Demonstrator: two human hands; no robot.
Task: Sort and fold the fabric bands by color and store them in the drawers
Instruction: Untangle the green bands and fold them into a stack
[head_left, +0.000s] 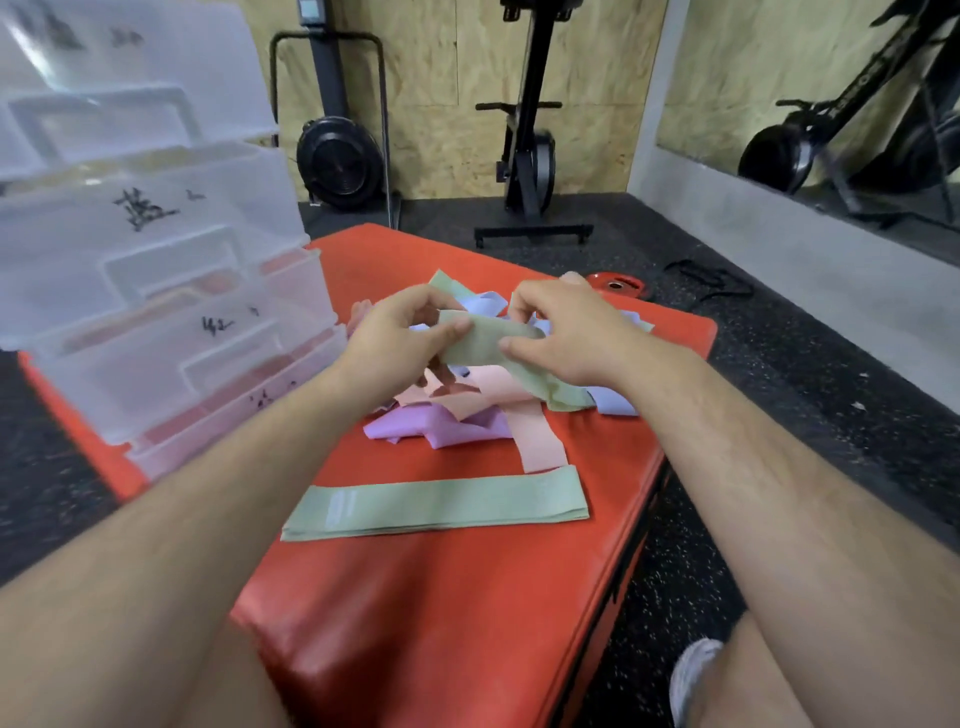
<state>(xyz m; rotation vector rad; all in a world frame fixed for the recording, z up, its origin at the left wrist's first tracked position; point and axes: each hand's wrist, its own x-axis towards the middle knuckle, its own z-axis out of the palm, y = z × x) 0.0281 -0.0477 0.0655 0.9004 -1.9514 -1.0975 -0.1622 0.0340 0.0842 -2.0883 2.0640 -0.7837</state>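
Drawers (156, 291): clear plastic, standing at the surface's left edge, nearer your left hand.
Left hand (400, 338): its fingers are pinching the green band (498, 348).
Green band: thin and limp, running left to right above the mixed pile (457, 410).
Right hand (566, 332): its fingers are closing on the band's other end.
Stack (436, 504): flat green bands are lying nearest you.

Two hands are seen, the left hand (400, 332) and the right hand (566, 332), and one green band (483, 340) is held between them. One flat stack of green bands (436, 504) is laid out on one red mat (441, 597). One mixed pile of bands (467, 410) in four colours is counted: green, pink, purple, pale blue. Four clear drawers (156, 291) are stacked; the bands in the pile cannot be numbered exactly.
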